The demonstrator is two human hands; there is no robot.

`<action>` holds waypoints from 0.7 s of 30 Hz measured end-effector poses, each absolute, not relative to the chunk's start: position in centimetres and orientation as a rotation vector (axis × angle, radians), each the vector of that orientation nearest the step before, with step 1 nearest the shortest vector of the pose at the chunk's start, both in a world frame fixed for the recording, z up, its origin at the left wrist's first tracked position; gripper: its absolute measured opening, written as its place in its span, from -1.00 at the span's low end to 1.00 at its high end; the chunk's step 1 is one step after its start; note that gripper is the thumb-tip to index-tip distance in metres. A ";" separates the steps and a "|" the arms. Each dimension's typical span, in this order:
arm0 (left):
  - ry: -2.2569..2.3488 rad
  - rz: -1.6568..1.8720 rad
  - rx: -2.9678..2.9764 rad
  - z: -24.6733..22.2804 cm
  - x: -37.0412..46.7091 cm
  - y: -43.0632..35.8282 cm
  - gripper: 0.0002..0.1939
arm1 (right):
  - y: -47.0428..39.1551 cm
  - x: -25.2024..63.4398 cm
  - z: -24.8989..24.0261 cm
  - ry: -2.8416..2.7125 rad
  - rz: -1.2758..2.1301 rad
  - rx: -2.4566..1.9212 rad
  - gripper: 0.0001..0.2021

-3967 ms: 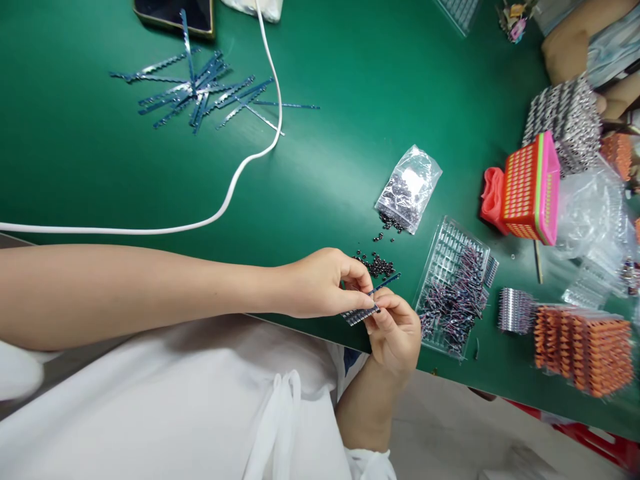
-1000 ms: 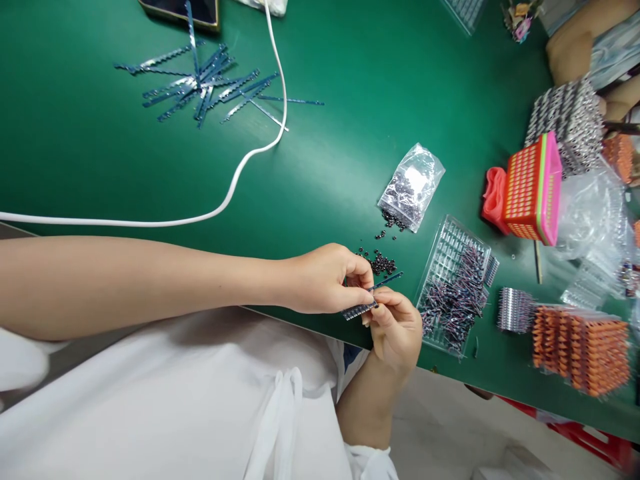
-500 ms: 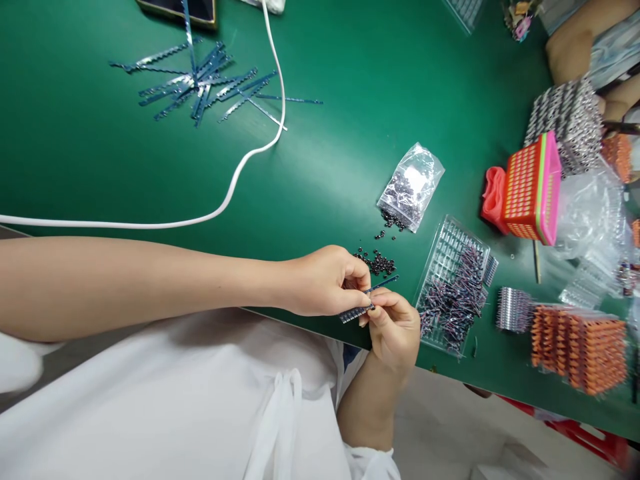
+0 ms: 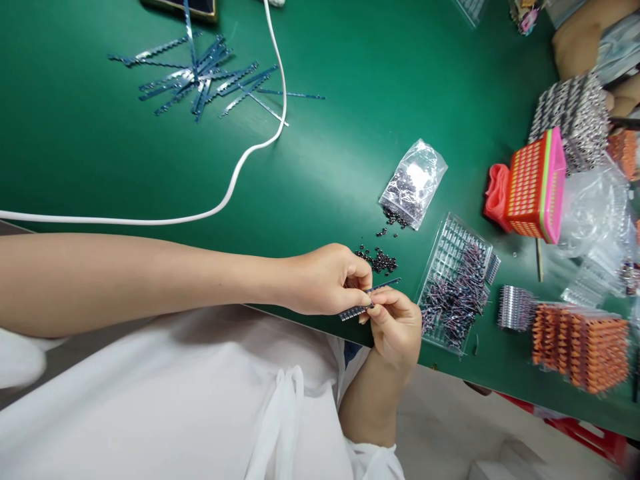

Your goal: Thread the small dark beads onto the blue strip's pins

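Note:
My left hand (image 4: 325,280) reaches in from the left, closed, its thumb and fingers pinching a dark ribbed strip (image 4: 353,313). A thin blue notched end (image 4: 386,285) sticks out beyond the fingertips toward the right; I cannot tell if it is the same piece. My right hand (image 4: 397,330) meets the left, thumb and forefinger pinched together at the strip's edge. Whatever tiny part is between those fingertips is hidden. Just beyond the hands lies a pile of small dark beads (image 4: 383,261). A clear bag (image 4: 414,183) with more of them rests behind.
A clear tray (image 4: 440,243) of thin dark-tipped pieces stands right of the hands. Farther right are orange stacked parts (image 4: 580,347), a silvery bundle (image 4: 516,308) and a basket (image 4: 533,183). Blue strips (image 4: 200,77) and a white cable (image 4: 235,180) lie left. Another person's arm (image 4: 580,47) shows top right.
The whole view has shifted slightly. Both hands keep the same pinch at the strip, with only a small movement of the right fingertips.

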State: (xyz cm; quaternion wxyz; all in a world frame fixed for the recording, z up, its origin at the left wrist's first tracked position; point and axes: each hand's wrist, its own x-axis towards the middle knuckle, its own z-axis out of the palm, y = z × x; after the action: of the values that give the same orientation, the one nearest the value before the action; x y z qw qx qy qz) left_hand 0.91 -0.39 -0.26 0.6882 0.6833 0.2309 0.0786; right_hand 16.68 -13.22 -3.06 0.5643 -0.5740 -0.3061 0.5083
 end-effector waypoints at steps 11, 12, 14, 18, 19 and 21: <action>0.548 0.183 1.629 -0.4 1.0 -0.3 -0.83 | -13.5 16.3 -3.5 -0.707 1.100 -1.416 -0.86; 0.563 0.195 1.659 -0.4 1.0 -0.3 -0.83 | -13.5 16.2 -3.5 -0.704 1.074 -1.436 -0.86; 0.580 0.217 1.694 -0.5 1.0 -0.4 -0.83 | -13.5 16.1 -3.7 -0.701 1.007 -1.473 -0.85; 0.570 0.219 1.596 -0.9 1.1 -0.5 -0.79 | -13.4 15.8 -3.7 -0.696 0.869 -1.493 -0.89; 0.571 0.212 1.570 -0.9 1.1 -0.5 -0.76 | -13.4 15.8 -3.7 -0.693 0.847 -1.500 -0.89; 0.579 0.197 1.564 -1.0 1.1 -0.5 -0.77 | -13.4 15.8 -3.7 -0.690 0.828 -1.514 -0.87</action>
State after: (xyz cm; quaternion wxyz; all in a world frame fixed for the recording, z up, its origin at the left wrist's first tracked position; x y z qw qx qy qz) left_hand 1.08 -0.46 -0.96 0.6676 0.6933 0.2569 0.0874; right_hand 15.84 -13.44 -3.67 0.5985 -0.6528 -0.2973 0.3567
